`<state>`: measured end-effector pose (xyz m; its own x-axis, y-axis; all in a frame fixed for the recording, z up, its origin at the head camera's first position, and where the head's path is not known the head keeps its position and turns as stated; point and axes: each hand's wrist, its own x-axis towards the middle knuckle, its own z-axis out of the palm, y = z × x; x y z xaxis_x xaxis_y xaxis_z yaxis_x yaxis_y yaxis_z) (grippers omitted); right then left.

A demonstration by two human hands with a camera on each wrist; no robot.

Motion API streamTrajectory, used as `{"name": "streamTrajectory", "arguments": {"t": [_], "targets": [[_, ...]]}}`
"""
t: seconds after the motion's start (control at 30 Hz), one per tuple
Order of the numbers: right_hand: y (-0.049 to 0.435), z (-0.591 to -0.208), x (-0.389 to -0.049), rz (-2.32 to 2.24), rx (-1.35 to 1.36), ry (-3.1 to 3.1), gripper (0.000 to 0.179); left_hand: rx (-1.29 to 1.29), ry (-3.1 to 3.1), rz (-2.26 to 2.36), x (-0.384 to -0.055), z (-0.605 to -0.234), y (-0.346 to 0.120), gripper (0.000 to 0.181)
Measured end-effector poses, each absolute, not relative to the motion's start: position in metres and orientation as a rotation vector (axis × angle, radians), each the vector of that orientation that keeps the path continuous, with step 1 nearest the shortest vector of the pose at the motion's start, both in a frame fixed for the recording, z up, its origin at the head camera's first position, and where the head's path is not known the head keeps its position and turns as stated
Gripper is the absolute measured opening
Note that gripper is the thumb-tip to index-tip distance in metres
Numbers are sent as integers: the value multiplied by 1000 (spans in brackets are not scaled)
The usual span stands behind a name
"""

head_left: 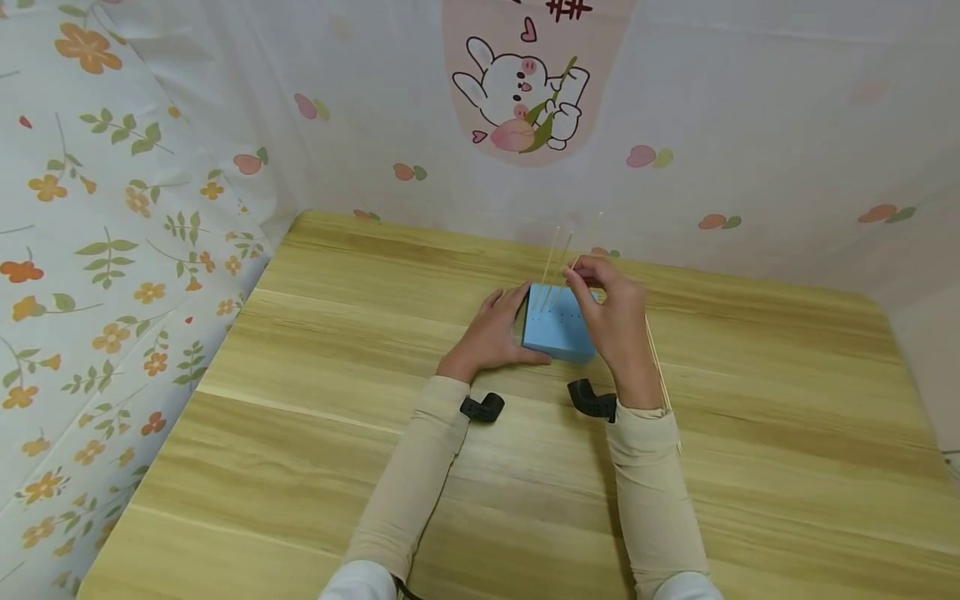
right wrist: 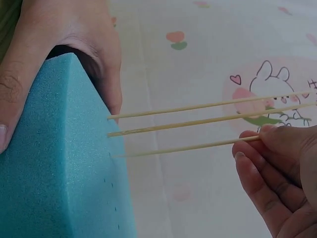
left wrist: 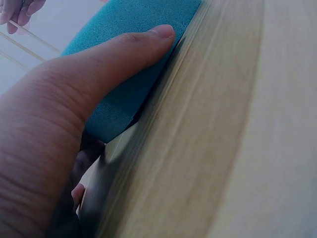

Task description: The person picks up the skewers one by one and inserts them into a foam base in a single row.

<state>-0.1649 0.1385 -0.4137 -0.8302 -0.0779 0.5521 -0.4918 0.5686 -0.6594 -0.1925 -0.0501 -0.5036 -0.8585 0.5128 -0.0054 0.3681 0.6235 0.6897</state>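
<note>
A blue foam block [head_left: 558,337] with small dark holes in its top sits toward the back of the wooden table. My left hand [head_left: 491,335] grips its left end, the thumb [left wrist: 143,47] along the near side and the fingers round the far side, partly hidden. Two thin bamboo skewers [right wrist: 198,106] stand in the block's top close to each other. My right hand [head_left: 618,312] pinches a third skewer [right wrist: 198,147] between thumb and fingers, well up its length. That skewer's lower tip is right at the top of the block, beside a row of holes.
More loose skewers [head_left: 657,358] lie on the table [head_left: 787,400] to the right, partly behind my right wrist. A patterned white curtain [head_left: 360,100] hangs along the table's back edge, with a floral one [head_left: 112,217] at the left. Black wrist cameras [head_left: 483,407] stick out inward from both sleeves.
</note>
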Motion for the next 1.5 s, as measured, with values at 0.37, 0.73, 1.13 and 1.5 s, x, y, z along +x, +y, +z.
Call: {"name": "streamTrajectory", "arguments": {"t": [0.37,0.73,1.13,1.5], "targets": [[139,-415,-164,1191,451,-2400,12,714,2634,1072,-192,-503,-50,130],[143,-418,-164,1103,481,-2502,15,709,2641,1058,-191,-501,-50,130],[144,-418,-162,1021,458,-2536,16,695,2636,1051,-190,-504,-47,131],[181,-413,-136,977,410,-2731,24,664,2633,1090,-189,-505,-49,131]]}}
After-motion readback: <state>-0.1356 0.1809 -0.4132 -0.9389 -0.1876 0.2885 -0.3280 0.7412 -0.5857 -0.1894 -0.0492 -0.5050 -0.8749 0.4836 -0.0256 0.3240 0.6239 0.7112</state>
